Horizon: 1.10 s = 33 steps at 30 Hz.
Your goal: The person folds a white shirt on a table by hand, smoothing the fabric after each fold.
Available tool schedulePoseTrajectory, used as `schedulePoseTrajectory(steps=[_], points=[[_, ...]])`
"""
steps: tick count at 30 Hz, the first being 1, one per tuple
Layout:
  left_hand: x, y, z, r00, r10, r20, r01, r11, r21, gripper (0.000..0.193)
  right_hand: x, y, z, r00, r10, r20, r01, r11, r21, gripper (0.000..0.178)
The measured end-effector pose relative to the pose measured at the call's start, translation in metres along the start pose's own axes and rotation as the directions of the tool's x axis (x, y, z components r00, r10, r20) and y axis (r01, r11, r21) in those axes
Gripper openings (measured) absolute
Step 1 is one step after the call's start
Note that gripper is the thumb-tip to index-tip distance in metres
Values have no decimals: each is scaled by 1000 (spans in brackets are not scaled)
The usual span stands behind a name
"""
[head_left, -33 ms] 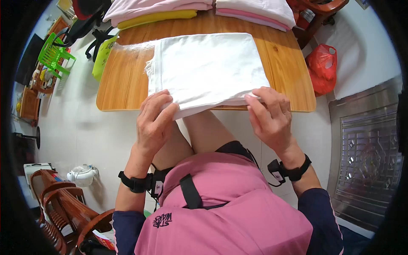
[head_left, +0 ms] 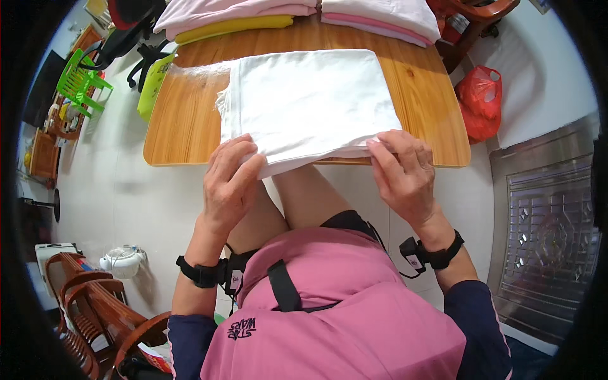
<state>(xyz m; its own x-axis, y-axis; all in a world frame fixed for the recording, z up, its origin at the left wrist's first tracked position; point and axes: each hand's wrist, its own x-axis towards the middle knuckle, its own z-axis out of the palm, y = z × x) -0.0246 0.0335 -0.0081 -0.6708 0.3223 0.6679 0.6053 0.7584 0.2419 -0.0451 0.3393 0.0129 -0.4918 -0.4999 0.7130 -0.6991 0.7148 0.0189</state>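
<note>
A folded white cloth (head_left: 310, 101) lies flat on the wooden table (head_left: 430, 107), its near edge reaching slightly past the table's front. Loose threads fringe the cloth's left side. At its near left corner my left hand (head_left: 231, 171) is closed, with thumb and fingers pinching the fabric. My right hand (head_left: 405, 171) grips the near right corner between thumb and fingers. Between the two hands the near edge shows several layers, slightly raised toward the right. The fingertips under the cloth are hidden.
Folded pink and yellow cloths (head_left: 234, 28) and another folded stack (head_left: 380, 19) lie along the table's far side. A red plastic bag (head_left: 481, 101) is beside the table on the right. Wooden chairs (head_left: 107, 310) stand at lower left, a green chair (head_left: 79, 82) farther off.
My right thumb and fingers have shifted very slightly to the right at the cloth's corner. Everything else looks the same.
</note>
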Motion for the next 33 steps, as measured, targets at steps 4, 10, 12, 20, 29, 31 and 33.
schedulePoseTrajectory(steps=[4, 10, 12, 20, 29, 31, 33], points=[[-1, 1, 1, 1000, -9, 10, 9, 1000, 4, 23, -13, 11, -1, 994, 75, 75, -72, 996, -49, 29], [-2, 2, 1, 999, -34, 3, 34, 999, 22, 20, -4, 15, -3, 983, 147, 108, -150, 989, 19, 24], [-1, 2, 1, 999, -35, 9, 35, 999, 10, 20, -2, 17, -3, 984, 144, 102, -148, 988, 34, 23], [2, 4, -1, 999, -31, 18, 31, 999, 12, 20, -9, 21, -5, 991, 119, 68, -120, 993, 18, 23], [1, 5, -9, 999, -9, 43, 8, 1000, 30, 15, -11, 23, -14, 987, 86, 132, -86, 996, -6, 21], [2, 4, -9, 999, 1, 44, -3, 999, 39, 13, -13, 24, -14, 987, 88, 133, -88, 996, -5, 19], [2, 4, -9, 999, -10, 44, 8, 999, 36, 10, -10, 24, -16, 985, 82, 149, -82, 997, -9, 18]])
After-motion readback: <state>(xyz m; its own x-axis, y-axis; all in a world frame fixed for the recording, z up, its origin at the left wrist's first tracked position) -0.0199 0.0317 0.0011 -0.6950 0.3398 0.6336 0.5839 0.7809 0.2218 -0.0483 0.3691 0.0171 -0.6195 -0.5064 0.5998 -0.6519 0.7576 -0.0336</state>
